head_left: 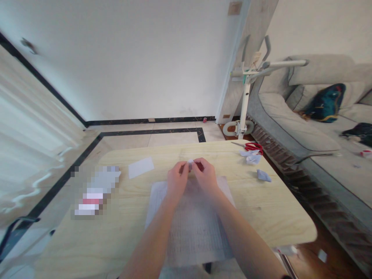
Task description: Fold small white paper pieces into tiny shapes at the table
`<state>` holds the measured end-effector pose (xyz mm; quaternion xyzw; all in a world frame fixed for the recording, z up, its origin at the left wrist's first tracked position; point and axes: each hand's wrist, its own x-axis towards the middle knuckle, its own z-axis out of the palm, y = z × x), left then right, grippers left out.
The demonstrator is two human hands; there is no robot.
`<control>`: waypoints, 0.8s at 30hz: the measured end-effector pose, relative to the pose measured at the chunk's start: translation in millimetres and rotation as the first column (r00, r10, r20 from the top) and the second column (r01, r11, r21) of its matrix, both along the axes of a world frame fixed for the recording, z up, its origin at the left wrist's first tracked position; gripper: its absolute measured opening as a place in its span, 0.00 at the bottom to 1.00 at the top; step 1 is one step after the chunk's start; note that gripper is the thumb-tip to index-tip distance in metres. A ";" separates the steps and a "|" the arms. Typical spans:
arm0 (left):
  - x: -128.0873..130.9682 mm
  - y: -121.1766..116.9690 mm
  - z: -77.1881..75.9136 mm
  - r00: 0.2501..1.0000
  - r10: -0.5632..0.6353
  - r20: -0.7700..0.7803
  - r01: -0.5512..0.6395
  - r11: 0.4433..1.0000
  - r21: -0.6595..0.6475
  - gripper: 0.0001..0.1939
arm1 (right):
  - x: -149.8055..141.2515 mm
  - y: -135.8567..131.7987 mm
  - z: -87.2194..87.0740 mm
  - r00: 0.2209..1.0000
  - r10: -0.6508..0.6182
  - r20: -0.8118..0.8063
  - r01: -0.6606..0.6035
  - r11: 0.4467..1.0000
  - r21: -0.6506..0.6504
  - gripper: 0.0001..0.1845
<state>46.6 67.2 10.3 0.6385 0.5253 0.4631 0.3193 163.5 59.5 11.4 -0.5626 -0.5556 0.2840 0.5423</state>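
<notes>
My left hand [178,179] and my right hand [205,175] meet over the middle of the table, fingertips pinched. Between them they grip a small piece of white paper [190,162], mostly hidden by the fingers. Beneath my forearms lies a large printed sheet [194,232], flat on the wood. A blank white slip of paper [141,167] rests to the left of my left hand. Off to the right are red-handled scissors [253,147], with crumpled white paper [250,156] beside them and a small folded bluish paper [263,175] nearer to me.
The light wooden table [270,213] has rounded corners. A blurred-out item [99,190] lies at its left edge. Beyond the table stand a white exercise machine [245,97] and a grey sofa [296,124] on the right, with a white curtain [26,147] on the left.
</notes>
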 end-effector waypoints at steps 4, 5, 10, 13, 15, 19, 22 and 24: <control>0.4 0.7 1.2 0.997 -0.002 0.079 0.006 0.999 -0.052 0.13 | 0.3 -0.9 1.4 1.000 -0.009 0.004 0.010 1.000 -0.003 0.08; 0.6 1.0 1.4 0.995 -0.003 0.102 0.009 0.998 -0.058 0.13 | 0.7 -0.9 1.6 1.000 -0.008 0.003 0.008 1.000 -0.006 0.08; 1.6 1.7 1.3 0.991 -0.060 0.119 0.069 0.995 -0.078 0.13 | 3.1 0.7 1.0 0.999 -0.015 -0.038 0.014 1.000 -0.027 0.09; 1.7 0.8 0.8 0.995 -0.086 0.058 0.089 0.995 -0.052 0.13 | 3.7 1.9 -0.5 0.999 -0.021 -0.030 0.020 0.999 -0.033 0.09; 1.5 0.2 0.6 0.996 -0.079 0.033 0.080 0.997 -0.016 0.14 | 4.1 2.4 -1.6 1.000 -0.020 -0.013 0.019 0.999 -0.036 0.08; 1.0 0.0 -0.7 0.997 -0.079 -0.003 0.079 0.996 0.030 0.14 | 4.7 3.0 -4.2 1.000 -0.009 0.013 0.009 0.999 -0.036 0.08; 0.7 0.6 -2.5 0.998 -0.066 -0.005 0.066 0.997 0.029 0.15 | 4.7 3.1 -5.7 1.000 -0.002 0.027 0.002 1.000 -0.031 0.08; 0.5 1.2 -3.3 0.999 -0.051 0.000 0.051 0.998 0.023 0.16 | 4.3 2.8 -5.9 0.999 0.022 0.024 -0.021 0.999 -0.027 0.08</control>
